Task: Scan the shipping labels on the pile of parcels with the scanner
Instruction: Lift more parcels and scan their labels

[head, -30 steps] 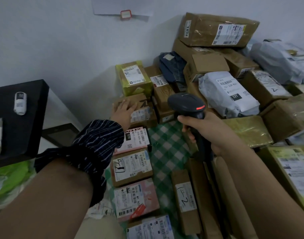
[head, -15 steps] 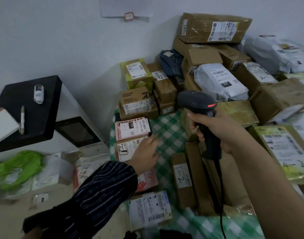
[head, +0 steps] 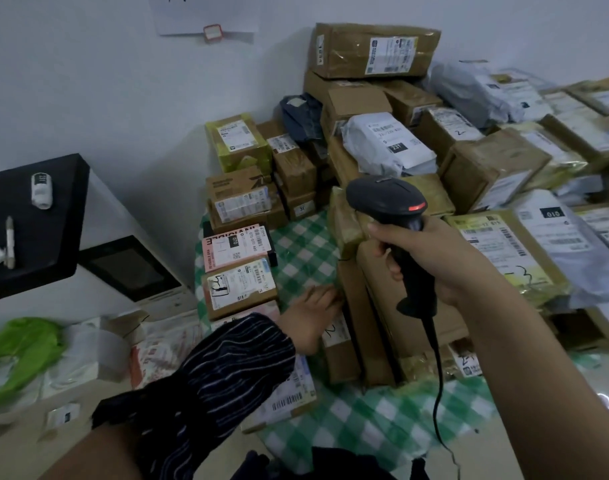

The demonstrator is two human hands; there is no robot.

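Note:
My right hand (head: 431,258) grips the handle of a black corded scanner (head: 386,202), its head raised over the pile and a red light showing. My left hand (head: 313,315), fingers spread, reaches onto a narrow brown box (head: 339,351) marked "2" that lies on the green checked cloth (head: 303,251). To its left runs a row of labelled parcels: a pink one (head: 235,249), a brown one (head: 239,289) and a lower one (head: 289,396) partly hidden by my striped sleeve. Behind rise stacked brown boxes (head: 372,51) and a white mailer bag (head: 389,143).
A black-topped white cabinet (head: 36,216) stands at the left, holding a pen and a small white device. Green and white bags (head: 22,348) and packets lie on the floor beside it. More parcels (head: 504,244) crowd the right. The scanner's cable (head: 436,393) hangs down.
My left hand has come back from the far brown box, passed over the labelled row and moved right onto the narrow box. The scanner stays raised in my right hand.

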